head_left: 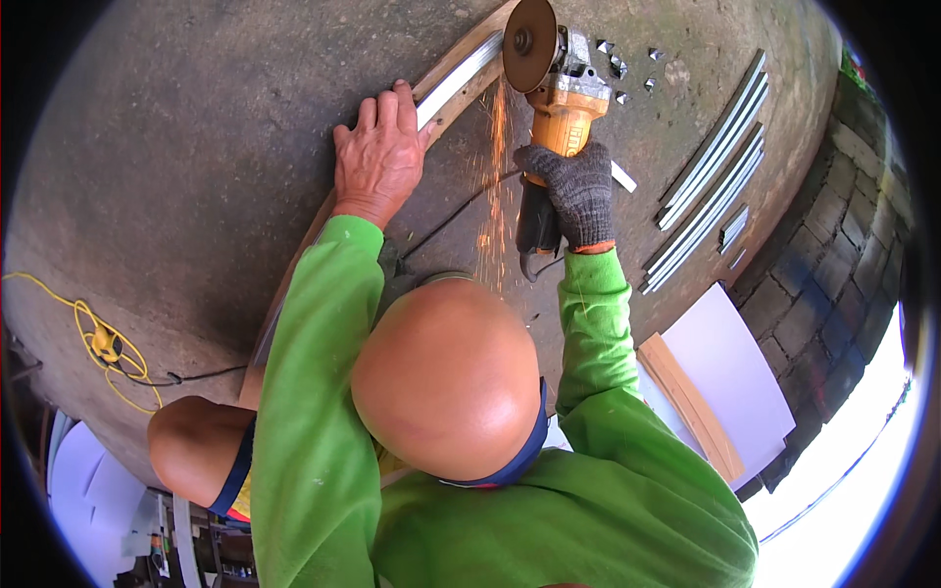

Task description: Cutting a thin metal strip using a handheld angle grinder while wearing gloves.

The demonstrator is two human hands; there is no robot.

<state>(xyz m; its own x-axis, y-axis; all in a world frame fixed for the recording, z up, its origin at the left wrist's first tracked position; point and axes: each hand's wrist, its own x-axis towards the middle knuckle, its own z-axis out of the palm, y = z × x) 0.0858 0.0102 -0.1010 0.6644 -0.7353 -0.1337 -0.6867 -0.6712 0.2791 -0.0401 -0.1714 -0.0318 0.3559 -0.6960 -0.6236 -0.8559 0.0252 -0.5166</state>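
Observation:
My bare left hand (380,157) presses down on a silvery metal bar (461,80), its fingers bent over the bar's near end. The bar lies along a long wooden plank (459,59). In a dark knitted glove, my right hand (585,191) is wrapped round the yellow-and-black body of an angle grinder (567,106). The grinder's brown disc (529,44) stands upright at the bar's far part, beyond my left hand. Orange sparks (497,167) stream from there toward me. A black cord (456,218) runs across the floor beneath the sparks.
Several cut metal strips (711,147) lie at the right, with shorter pieces (733,227) beside them. Small metal offcuts (618,67) are scattered past the grinder. A yellow extension cord (83,309) loops at far left. White sheets (730,363), a wooden board (691,402) and a block wall (823,235) stand right.

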